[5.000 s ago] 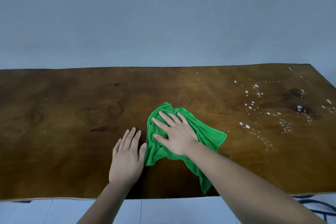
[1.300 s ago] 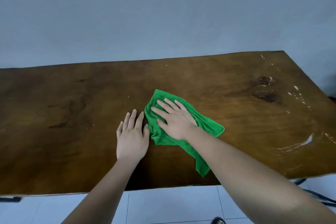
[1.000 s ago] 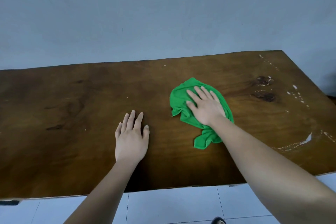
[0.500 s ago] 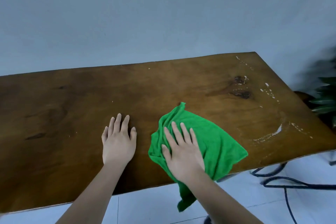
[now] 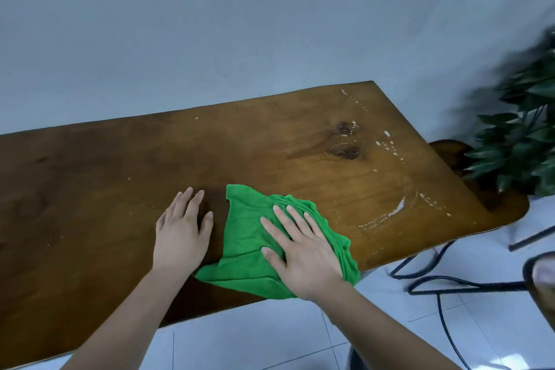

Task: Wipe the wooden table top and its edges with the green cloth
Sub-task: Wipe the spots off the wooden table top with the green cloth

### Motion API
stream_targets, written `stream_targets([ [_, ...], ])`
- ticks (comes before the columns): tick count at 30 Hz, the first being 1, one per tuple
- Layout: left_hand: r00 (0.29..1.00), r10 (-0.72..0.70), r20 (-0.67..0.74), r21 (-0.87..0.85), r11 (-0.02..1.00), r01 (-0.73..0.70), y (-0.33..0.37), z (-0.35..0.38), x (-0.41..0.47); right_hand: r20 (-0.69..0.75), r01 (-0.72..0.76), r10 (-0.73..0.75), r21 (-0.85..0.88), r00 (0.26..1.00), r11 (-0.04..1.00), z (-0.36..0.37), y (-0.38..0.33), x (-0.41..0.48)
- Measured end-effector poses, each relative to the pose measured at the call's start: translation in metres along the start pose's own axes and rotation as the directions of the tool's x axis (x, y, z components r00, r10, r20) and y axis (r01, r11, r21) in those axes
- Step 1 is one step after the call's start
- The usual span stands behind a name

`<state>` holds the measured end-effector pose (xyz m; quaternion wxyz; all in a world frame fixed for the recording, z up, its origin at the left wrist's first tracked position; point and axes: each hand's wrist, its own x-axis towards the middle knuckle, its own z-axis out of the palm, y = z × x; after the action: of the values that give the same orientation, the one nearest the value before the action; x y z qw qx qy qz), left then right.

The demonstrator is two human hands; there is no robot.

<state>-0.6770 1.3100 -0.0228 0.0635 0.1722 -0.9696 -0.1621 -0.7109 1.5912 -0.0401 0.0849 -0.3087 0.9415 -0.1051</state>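
The green cloth (image 5: 249,237) lies crumpled at the desk's (image 5: 90,189) near edge, its long axis roughly far-left to near-right, pressed under the right hand's (image 5: 303,252) spread fingers. The left hand (image 5: 181,237) lies flat just left of it, fingers straight. White streaks (image 5: 387,216) mark the right end; a blurred plant (image 5: 522,144), perhaps potted, stands beyond.

1. Wall (image 5: 210,24): plain, pale blue-grey, unbroken across the whole upper view. A few tiny dark specks.
2. Wooden table (image 5: 90,189): long brown slab, far edge against the wall, right end rounded at the near corner. Dark knots in the grain towards the right.
3. Floor (image 5: 255,339): white glossy tiles, thin grey grout lines.
4. Plant (image 5: 522,141): dark green leaves, right edge of view, blurred, just beyond the table's right end.
5. Rounded brown wooden piece (image 5: 447,150) beside the plant; cannot tell what it is.
6. Black cables (image 5: 444,282): looped on the tiles, under and beside the table's right end.
7. Light: soft, even, faint sheen on the tiles.
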Motion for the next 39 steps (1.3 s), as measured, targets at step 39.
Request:
stream_targets([
  [39,0.996,-0.087,0.024,0.151,0.985,0.083,0.231,0.103,0.027,0.245,0.485,-0.452,-0.093,0.857,0.869,-0.097,0.293,0.050],
])
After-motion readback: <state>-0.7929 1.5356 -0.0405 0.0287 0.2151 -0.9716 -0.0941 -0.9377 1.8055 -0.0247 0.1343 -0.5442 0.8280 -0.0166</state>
